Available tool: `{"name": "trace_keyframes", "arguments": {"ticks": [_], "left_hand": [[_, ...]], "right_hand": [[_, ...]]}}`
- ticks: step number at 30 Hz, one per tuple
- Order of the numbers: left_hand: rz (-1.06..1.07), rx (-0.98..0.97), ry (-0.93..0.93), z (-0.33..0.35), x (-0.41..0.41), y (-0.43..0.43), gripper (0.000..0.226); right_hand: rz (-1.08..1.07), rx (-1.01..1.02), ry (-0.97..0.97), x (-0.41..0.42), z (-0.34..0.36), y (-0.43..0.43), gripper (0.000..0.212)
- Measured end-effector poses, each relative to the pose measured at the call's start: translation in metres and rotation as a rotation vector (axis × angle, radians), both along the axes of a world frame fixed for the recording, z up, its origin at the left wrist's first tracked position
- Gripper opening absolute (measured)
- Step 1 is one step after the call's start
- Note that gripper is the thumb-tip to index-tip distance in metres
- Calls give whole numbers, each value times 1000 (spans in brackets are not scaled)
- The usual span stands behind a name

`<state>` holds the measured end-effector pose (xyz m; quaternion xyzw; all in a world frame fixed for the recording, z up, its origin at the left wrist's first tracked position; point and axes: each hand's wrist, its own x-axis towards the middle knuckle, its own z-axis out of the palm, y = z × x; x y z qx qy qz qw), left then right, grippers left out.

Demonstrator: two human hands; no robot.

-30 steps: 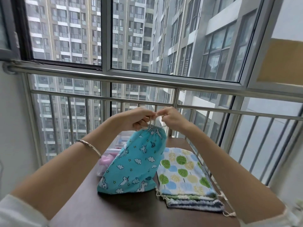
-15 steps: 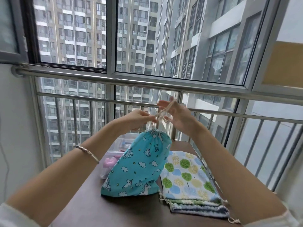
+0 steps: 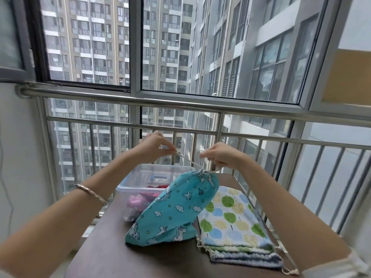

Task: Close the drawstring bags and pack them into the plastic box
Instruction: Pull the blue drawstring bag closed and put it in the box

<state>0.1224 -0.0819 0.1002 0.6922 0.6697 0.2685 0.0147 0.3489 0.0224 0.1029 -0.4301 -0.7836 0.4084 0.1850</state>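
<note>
At the centre of the frame, on the dark table [image 3: 112, 255], the turquoise unicorn-print bag [image 3: 172, 209] stands tilted, its mouth puckered tight. The left hand [image 3: 154, 146] pinches its pale cord [image 3: 186, 158]; the right hand [image 3: 218, 155] grips the other end with curled fingers. The plastic box [image 3: 140, 177] sits just behind.

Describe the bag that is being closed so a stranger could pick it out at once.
On the dark wooden table by the window railing, between the clear plastic box and a flat stack of tree-print bags, stands a stuffed bag. It alone is turquoise with white unicorns and clouds, its cord held by the left hand and right hand.
</note>
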Motion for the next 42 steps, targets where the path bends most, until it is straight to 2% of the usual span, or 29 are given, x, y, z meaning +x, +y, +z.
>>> {"name": "trace_keyframes", "arguments": {"ticks": [1,3,6,8,11,13,15,17,20,25,27,32,36,40,42], "left_hand": [[20,79,38,4,5,0,19],[-8,209,-69,14,15,2,17],[8,283,-266,24,33,13,14],[20,218,-418,24,44,24,16],[-95,-96,-706,11,58,31,29],[-216,-219,-704,-3,62,31,46],[-316,-180,-682,-13,65,29,54],[-351,-83,-564,-18,69,28,46],[-273,17,-386,-19,68,30,35],[-215,-48,-482,-13,58,26,66],[-211,-69,-501,-13,55,24,62],[-190,-110,-562,-5,32,14,20],[-207,-194,-505,-4,12,6,20],[-365,-306,-668,-8,21,8,26],[-394,-308,-692,-10,28,8,29]], "right_hand": [[33,93,-110,-6,2,-4,20],[111,170,-241,-17,3,-12,16],[244,64,-199,-26,3,-23,21],[257,57,-137,-29,2,-30,28],[211,5,36,-30,-2,-33,39],[178,-54,146,-29,-5,-31,32],[128,-74,225,-25,-6,-29,31],[61,-12,310,-21,-8,-27,29],[-26,63,413,-17,-9,-26,20],[-29,115,457,-17,-10,-24,17],[-9,84,453,-17,-8,-25,18],[-16,-40,516,-10,-4,-22,18],[59,-25,484,-12,-5,-24,11],[114,-33,463,-19,-3,-29,10],[115,-21,455,-21,-3,-30,12]]}}
